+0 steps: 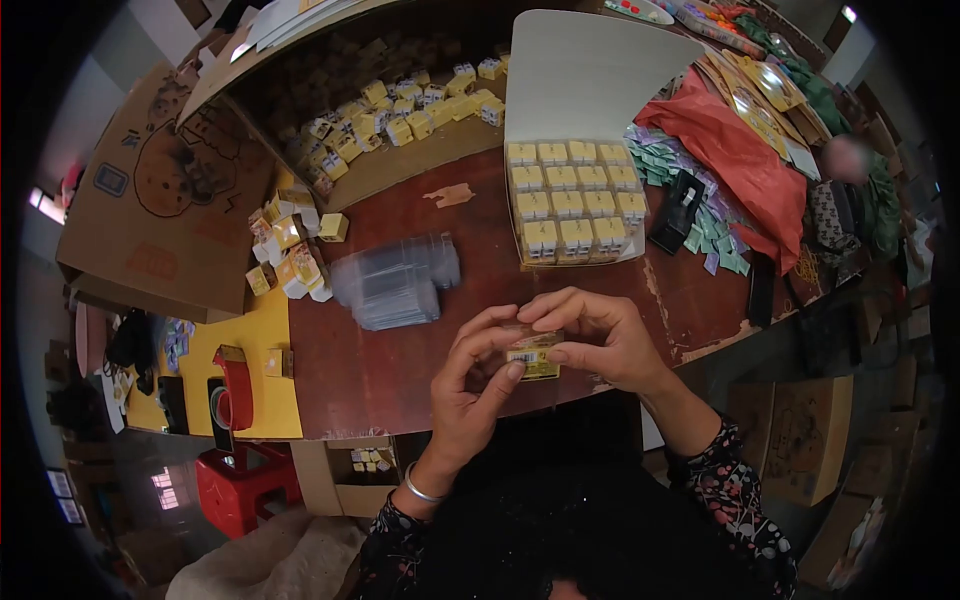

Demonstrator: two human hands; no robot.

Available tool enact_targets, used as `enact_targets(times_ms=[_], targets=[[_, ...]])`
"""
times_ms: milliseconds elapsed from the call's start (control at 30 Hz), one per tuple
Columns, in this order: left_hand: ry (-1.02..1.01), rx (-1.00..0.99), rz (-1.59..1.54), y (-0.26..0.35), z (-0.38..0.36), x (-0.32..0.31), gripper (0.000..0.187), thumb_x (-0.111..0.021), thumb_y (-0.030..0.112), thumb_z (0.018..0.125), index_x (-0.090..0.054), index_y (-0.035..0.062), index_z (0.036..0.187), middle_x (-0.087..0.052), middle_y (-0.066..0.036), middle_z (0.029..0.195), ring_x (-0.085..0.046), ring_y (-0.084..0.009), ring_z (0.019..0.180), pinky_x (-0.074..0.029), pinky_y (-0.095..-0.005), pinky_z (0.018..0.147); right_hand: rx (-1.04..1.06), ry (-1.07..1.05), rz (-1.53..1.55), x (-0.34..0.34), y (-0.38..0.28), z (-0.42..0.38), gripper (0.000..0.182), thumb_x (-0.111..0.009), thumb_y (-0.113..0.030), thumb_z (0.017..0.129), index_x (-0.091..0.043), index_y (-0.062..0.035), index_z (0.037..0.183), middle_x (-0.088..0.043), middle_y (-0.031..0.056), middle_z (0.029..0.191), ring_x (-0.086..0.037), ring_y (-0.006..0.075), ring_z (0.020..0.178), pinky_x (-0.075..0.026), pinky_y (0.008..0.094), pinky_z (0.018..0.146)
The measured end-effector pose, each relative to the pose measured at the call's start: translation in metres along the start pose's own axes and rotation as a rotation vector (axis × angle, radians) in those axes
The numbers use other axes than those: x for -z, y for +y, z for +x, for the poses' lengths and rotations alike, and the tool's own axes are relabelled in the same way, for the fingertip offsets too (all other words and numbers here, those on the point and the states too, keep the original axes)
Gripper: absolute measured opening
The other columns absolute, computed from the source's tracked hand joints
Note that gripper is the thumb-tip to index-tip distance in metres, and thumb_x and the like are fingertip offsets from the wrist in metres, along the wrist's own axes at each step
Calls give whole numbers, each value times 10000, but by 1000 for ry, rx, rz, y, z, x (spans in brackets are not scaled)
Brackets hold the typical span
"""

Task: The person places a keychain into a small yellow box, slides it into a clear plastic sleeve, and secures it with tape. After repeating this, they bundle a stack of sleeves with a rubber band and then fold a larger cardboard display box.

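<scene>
Close to the table's front edge, my left hand [475, 375] and my right hand [595, 335] both grip one small yellow box [535, 362] with a barcode label. Thumbs press its near side while the fingers curl over the top, hiding part of it. Just beyond my hands stands a white display box [638, 247] with its lid raised, filled with rows of small yellow boxes [568, 205]. Left of it lies a stack of clear plastic sleeves [390, 285] on the red table.
A large carton [170, 190] stands at the left beside loose small boxes [290, 245]. Behind, an open carton [400, 165] holds more yellow boxes. A red tape dispenser [232, 390] sits front left. At right are a black object [677, 212], green and purple packets [712, 235] and red plastic [725, 150].
</scene>
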State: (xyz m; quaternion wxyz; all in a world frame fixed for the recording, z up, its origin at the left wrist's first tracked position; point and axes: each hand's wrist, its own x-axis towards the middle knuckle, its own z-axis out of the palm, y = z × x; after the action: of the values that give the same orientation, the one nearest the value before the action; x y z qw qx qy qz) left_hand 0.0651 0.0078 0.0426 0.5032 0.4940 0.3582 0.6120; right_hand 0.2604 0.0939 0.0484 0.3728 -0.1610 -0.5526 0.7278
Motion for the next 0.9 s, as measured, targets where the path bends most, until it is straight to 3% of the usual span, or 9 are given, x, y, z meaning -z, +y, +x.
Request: enact_targets(times_ms=[200, 300, 500, 600, 700, 767, 833, 867, 900], targets=[[9, -31, 23, -3, 4, -8, 283, -617, -22, 983, -589, -25, 1264, -414, -157, 1505, -563, -241, 1293, -537, -367, 1062, 50, 62, -5, 0, 0, -3, 286, -730, 20, 888, -679, 35, 1169, -628, 184, 1309, -604, 264, 1252, -515, 390, 1042], [19, -12, 79, 0, 4, -8, 268, -623, -16, 982, -596, -26, 1249, -412, -157, 1506, -558, -241, 1298, -537, -366, 1059, 188, 134, -496, 2, -5, -5, 292, -757, -1, 860, -710, 12, 1149, -654, 165, 1284, -607, 301, 1245, -511, 428, 1034], [8, 9, 84, -10, 1, -10, 235, -634, -4, 981, -603, -23, 1213, -419, -155, 1498, -567, -235, 1283, -536, -371, 1055, 468, 95, -851, 14, 1, -6, 177, -793, -82, 852, -770, -42, 1022, -679, 103, 1254, -623, 298, 1189, -520, 406, 993], [19, 89, 56, -10, 2, -9, 226, -644, -15, 969, -609, -11, 1191, -423, -151, 1499, -594, -205, 1222, -542, -342, 1012, 469, 88, -886, 18, 2, -8, 245, -786, -112, 871, -744, -39, 1101, -679, 104, 1244, -625, 282, 1182, -530, 398, 959], [13, 111, 74, -8, 3, -1, 235, -655, -39, 943, -617, 7, 1171, -436, -148, 1501, -611, -152, 1130, -534, -295, 944, 293, 345, -679, 21, -12, -20, 301, -765, -119, 904, -701, -31, 1185, -679, 95, 1234, -650, 217, 1108, -542, 355, 912], [57, 135, 55, -11, 0, 5, 246, -659, -69, 913, -629, 27, 1138, -463, -146, 1491, -603, -94, 1022, -510, -257, 874, 169, 801, -404, 62, -10, -35, 314, -718, -148, 952, -671, -18, 1234, -683, 76, 1206, -652, 128, 977, -530, 263, 822], [40, 162, 52, -16, -3, 9, 235, -667, -62, 915, -632, 29, 1129, -473, -146, 1481, -601, -104, 1061, -510, -262, 888, 200, 1155, -490, 128, -5, -43, 259, -709, -184, 958, -715, -8, 1148, -706, 78, 1135, -661, 132, 937, -521, 257, 807], [34, 176, 53, -19, -3, 10, 229, -672, -58, 916, -634, 30, 1124, -478, -146, 1475, -601, -109, 1081, -510, -265, 895, 216, 1286, -707, 160, 0, -48, 250, -712, -211, 955, -741, -1, 1087, -723, 84, 1086, -672, 156, 938, -519, 277, 817], [15, 177, 48, -22, -1, 7, 224, -678, -51, 917, -635, 29, 1122, -478, -147, 1474, -595, -123, 1113, -513, -273, 911, 204, 1304, -806, 192, 14, -51, 252, -723, -225, 943, -750, 3, 1048, -730, 88, 1030, -678, 176, 947, -517, 299, 835]])
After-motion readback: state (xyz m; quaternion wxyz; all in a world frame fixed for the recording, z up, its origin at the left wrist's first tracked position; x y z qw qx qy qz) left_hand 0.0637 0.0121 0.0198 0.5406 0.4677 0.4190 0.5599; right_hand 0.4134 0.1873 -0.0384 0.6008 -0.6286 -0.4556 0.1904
